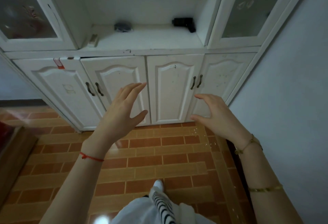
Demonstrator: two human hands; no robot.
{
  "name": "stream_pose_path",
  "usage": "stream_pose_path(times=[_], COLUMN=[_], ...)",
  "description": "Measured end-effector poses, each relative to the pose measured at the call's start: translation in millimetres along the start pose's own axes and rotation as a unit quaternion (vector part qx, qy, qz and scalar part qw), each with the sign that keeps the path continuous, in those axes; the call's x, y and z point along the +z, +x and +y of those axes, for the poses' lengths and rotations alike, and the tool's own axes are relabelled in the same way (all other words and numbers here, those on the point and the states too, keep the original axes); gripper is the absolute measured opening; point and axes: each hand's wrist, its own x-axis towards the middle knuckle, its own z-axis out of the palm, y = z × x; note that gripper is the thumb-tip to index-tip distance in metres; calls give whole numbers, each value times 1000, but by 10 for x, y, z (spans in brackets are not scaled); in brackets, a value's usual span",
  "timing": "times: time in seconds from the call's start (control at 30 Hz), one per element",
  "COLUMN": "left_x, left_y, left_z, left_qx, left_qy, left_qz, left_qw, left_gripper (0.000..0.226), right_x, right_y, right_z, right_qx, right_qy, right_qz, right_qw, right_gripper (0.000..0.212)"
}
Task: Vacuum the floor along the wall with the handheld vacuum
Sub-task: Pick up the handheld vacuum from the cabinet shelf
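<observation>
Both yr hands are up in front of you, empty, fingers spread: left hand point(122, 111) w/ a red string bracelet point(91, 157) at the wrist, right hand point(217, 117) w/ a thin gold-coloured chain point(248, 145). You're facing a white wooden cabinet point(113, 81) w/ four arched lower doors and dark metal pull handles point(94, 88); glass-fronted upper doors point(26, 10) flank an open niche. On the niche shelf, back right, lies the black handheld vacuum point(183, 23), well apart from either hand; a dark rounded object point(123, 27) sits mid-shelf, too blurred to ID. Floor is glossy orange-brown brick-pattern tile point(159, 161). Pale bits of debris point(206, 139) lie scattered near the plain pale wall point(284, 99) on yr right, beside the cabinet's base.
</observation>
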Motion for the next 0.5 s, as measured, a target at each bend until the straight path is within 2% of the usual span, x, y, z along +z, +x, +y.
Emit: stream_pose_path(times=[0.23, 0.5], left_x=[59, 187], left_y=[927, 1462], left_z=[-518, -877], left_qx=[51, 44], left_qy=[-4, -12], left_qz=[-5, -18], left_qw=[999, 999], left_gripper=[74, 75], right_x=[-30, 57], right_y=[880, 1495], right_z=[86, 185], right_qx=[18, 35], right_qy=[-1, 12], right_qz=[35, 47], right_qw=[999, 998], right_gripper=[69, 69])
